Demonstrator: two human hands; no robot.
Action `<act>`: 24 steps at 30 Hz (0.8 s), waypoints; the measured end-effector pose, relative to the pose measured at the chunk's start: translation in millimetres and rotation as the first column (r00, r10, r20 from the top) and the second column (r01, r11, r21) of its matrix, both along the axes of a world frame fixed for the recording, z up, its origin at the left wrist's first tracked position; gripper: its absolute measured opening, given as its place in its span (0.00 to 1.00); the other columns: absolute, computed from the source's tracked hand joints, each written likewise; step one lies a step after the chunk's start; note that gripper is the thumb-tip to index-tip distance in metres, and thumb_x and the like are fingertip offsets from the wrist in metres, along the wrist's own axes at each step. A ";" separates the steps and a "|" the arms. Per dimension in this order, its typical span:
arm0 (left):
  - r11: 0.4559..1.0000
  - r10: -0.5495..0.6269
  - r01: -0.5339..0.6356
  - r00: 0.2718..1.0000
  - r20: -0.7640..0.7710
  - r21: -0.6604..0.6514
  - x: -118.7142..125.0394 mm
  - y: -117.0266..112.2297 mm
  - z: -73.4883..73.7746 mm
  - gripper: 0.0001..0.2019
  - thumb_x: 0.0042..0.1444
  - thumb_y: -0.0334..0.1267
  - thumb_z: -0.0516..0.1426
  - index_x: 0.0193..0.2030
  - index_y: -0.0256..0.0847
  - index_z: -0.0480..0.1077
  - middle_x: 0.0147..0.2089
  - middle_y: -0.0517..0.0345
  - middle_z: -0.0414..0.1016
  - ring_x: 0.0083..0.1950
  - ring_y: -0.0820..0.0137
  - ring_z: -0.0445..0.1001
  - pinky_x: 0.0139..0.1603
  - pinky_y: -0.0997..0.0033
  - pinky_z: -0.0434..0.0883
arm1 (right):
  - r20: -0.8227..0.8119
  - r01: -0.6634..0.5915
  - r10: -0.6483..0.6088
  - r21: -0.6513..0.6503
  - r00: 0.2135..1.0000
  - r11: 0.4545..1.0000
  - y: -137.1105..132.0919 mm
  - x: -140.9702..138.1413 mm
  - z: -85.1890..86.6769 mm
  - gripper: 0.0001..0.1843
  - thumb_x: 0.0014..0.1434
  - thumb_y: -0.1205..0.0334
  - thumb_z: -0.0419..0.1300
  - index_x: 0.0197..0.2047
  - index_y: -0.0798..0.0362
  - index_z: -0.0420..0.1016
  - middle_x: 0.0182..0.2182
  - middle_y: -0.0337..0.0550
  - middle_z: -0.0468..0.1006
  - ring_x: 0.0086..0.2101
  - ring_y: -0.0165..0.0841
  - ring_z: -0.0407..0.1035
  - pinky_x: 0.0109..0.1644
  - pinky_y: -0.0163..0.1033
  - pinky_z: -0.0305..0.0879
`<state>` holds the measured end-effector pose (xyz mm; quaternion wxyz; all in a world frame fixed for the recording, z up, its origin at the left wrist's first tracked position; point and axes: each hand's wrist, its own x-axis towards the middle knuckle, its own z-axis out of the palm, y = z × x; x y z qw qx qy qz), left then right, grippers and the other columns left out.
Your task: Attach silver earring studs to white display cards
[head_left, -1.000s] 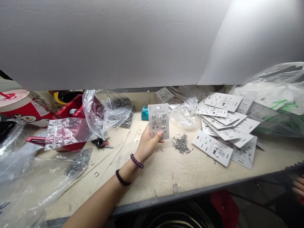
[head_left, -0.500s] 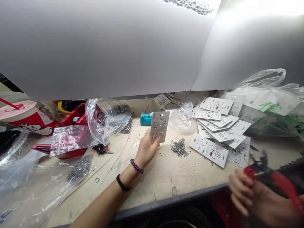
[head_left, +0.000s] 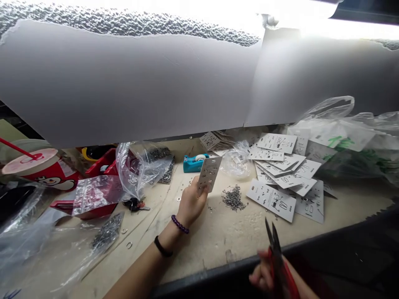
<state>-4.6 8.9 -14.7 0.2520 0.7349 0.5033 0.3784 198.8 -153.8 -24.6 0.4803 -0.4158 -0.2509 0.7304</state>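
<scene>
My left hand (head_left: 191,201) holds a white card (head_left: 210,173) of small silver earrings upright between thumb and fingers, tilted to the right. A purple bead bracelet (head_left: 180,224) and a black band (head_left: 162,246) circle that wrist. At the lower right, my right hand (head_left: 263,276) is shut on red-handled scissors (head_left: 276,253), with dark pointed blades aimed upward. A loose heap of small metal pieces (head_left: 233,198) lies on the bench (head_left: 218,236), right of the card. Several similar cards (head_left: 277,174) lie fanned out beyond it.
Plastic bags of metal parts (head_left: 107,232) lie at the left, beside a red crate (head_left: 102,164), keys (head_left: 134,204) and a red cup (head_left: 40,168) with a straw. A blue tape dispenser (head_left: 195,163) stands at the back. A white sheet (head_left: 124,83) hangs overhead; the bench edge (head_left: 249,259) runs along the front.
The view has tipped upward. My right hand has moved left with the scissors, now turned blades-up and lower in view. The card in my left hand leans further right.
</scene>
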 end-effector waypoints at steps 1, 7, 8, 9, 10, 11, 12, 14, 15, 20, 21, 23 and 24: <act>0.999 0.005 -0.004 0.999 -0.049 0.038 0.1 -0.9 0.5 0.11 0.57 0.37 0.49 0.47 0.41 0.62 0.44 0.52 0.74 0.39 0.64 0.74 0.36 0.67 0.69 | 0.019 0.018 -0.019 0.031 1.000 0.999 6.5 1.7 6.8 0.23 0.37 0.58 0.65 0.41 0.46 0.71 0.24 0.40 0.68 0.35 0.40 0.69 0.49 0.51 0.58; 0.985 0.001 0.041 0.971 -0.241 0.169 2.4 -7.3 3.5 0.12 0.58 0.37 0.46 0.47 0.40 0.62 0.37 0.53 0.75 0.30 0.67 0.74 0.28 0.71 0.67 | 0.011 0.070 -0.073 0.170 0.997 0.983 61.7 -3.6 30.9 0.31 0.33 0.66 0.54 0.46 0.49 0.66 0.34 0.40 0.67 0.39 0.38 0.66 0.56 0.50 0.50; 0.983 -0.001 0.045 0.971 -0.238 0.179 3.0 -8.2 4.7 0.12 0.58 0.37 0.46 0.47 0.40 0.61 0.37 0.53 0.75 0.30 0.67 0.74 0.28 0.72 0.67 | -0.076 0.030 -0.021 0.122 0.997 0.992 68.9 -6.4 32.0 0.29 0.34 0.65 0.52 0.45 0.51 0.66 0.32 0.41 0.67 0.38 0.38 0.66 0.55 0.52 0.51; 0.982 -0.001 0.044 0.973 -0.229 0.183 3.5 -8.9 6.0 0.12 0.57 0.37 0.47 0.48 0.40 0.61 0.36 0.54 0.75 0.30 0.68 0.74 0.28 0.72 0.67 | -0.184 -0.034 0.046 0.068 0.982 0.997 74.5 -9.0 33.1 0.27 0.35 0.62 0.50 0.43 0.53 0.66 0.31 0.42 0.67 0.37 0.39 0.66 0.54 0.53 0.53; 0.984 -0.001 0.040 0.976 -0.218 0.175 4.0 -9.5 7.6 0.12 0.57 0.37 0.47 0.48 0.40 0.61 0.36 0.54 0.75 0.30 0.68 0.74 0.28 0.72 0.67 | -0.294 -0.107 0.108 0.020 0.950 0.994 78.5 -11.1 34.3 0.26 0.36 0.60 0.49 0.42 0.56 0.66 0.31 0.43 0.66 0.38 0.40 0.66 0.53 0.54 0.54; 0.987 -0.001 0.032 0.980 -0.200 0.156 4.3 -10.0 9.2 0.12 0.56 0.37 0.48 0.47 0.40 0.61 0.35 0.55 0.75 0.29 0.68 0.73 0.28 0.72 0.67 | -0.380 -0.174 0.157 -0.009 0.911 0.985 81.1 -12.5 35.5 0.27 0.37 0.58 0.47 0.42 0.57 0.66 0.31 0.45 0.67 0.41 0.42 0.66 0.52 0.55 0.54; 0.992 -0.006 0.028 0.985 -0.173 0.125 4.6 -10.2 10.6 0.12 0.56 0.37 0.49 0.47 0.40 0.61 0.34 0.56 0.75 0.29 0.68 0.73 0.28 0.72 0.67 | -0.432 -0.210 0.181 -0.020 0.884 0.977 82.5 -13.0 36.9 0.27 0.38 0.56 0.46 0.42 0.58 0.65 0.33 0.47 0.67 0.44 0.43 0.64 0.52 0.56 0.54; 0.998 -0.030 0.034 0.994 -0.101 0.045 4.8 -10.2 13.0 0.12 0.55 0.38 0.51 0.45 0.39 0.62 0.33 0.56 0.75 0.30 0.68 0.73 0.29 0.72 0.67 | -0.441 -0.204 0.175 -0.018 0.880 0.979 83.1 -12.4 39.3 0.28 0.39 0.55 0.44 0.44 0.57 0.64 0.37 0.50 0.68 0.49 0.44 0.61 0.51 0.56 0.55; 0.999 -0.042 0.043 0.997 -0.066 0.013 4.8 -9.9 13.9 0.12 0.54 0.38 0.51 0.45 0.39 0.62 0.34 0.56 0.75 0.31 0.68 0.74 0.29 0.72 0.67 | -0.410 -0.191 0.168 -0.016 0.896 0.981 82.9 -11.5 40.2 0.28 0.40 0.54 0.44 0.45 0.56 0.63 0.39 0.51 0.67 0.49 0.44 0.60 0.50 0.56 0.56; 0.999 -0.028 0.026 0.998 -0.063 -0.033 4.2 -8.6 15.7 0.13 0.53 0.37 0.51 0.46 0.39 0.62 0.37 0.54 0.75 0.33 0.66 0.74 0.30 0.72 0.68 | 0.235 -0.199 0.168 0.117 0.957 0.973 82.7 -5.8 46.4 0.26 0.48 0.50 0.48 0.48 0.56 0.62 0.35 0.47 0.68 0.35 0.38 0.66 0.41 0.47 0.62; 1.000 -0.018 0.016 0.996 -0.085 -0.023 4.2 -8.8 15.7 0.13 0.53 0.38 0.51 0.46 0.38 0.62 0.36 0.54 0.75 0.32 0.66 0.74 0.29 0.71 0.68 | 0.473 -0.240 0.133 0.174 0.871 0.955 83.6 -4.9 48.6 0.25 0.49 0.50 0.51 0.48 0.55 0.63 0.34 0.46 0.68 0.34 0.37 0.65 0.40 0.45 0.62; 1.000 0.000 0.002 0.993 -0.120 0.013 4.5 -9.7 15.3 0.13 0.54 0.39 0.51 0.46 0.39 0.62 0.35 0.54 0.76 0.30 0.66 0.74 0.29 0.71 0.67 | 0.844 -0.352 0.005 0.218 0.537 0.910 86.7 -3.8 52.9 0.23 0.50 0.52 0.53 0.49 0.53 0.65 0.37 0.46 0.69 0.35 0.37 0.64 0.39 0.42 0.59; 0.999 0.005 0.000 0.991 -0.130 0.034 4.7 -10.3 14.8 0.13 0.54 0.39 0.50 0.46 0.39 0.62 0.35 0.54 0.76 0.30 0.66 0.74 0.29 0.71 0.67 | 0.933 -0.394 -0.055 0.202 0.354 0.896 88.9 -3.9 54.7 0.23 0.51 0.53 0.53 0.49 0.52 0.65 0.39 0.46 0.70 0.37 0.38 0.64 0.40 0.41 0.58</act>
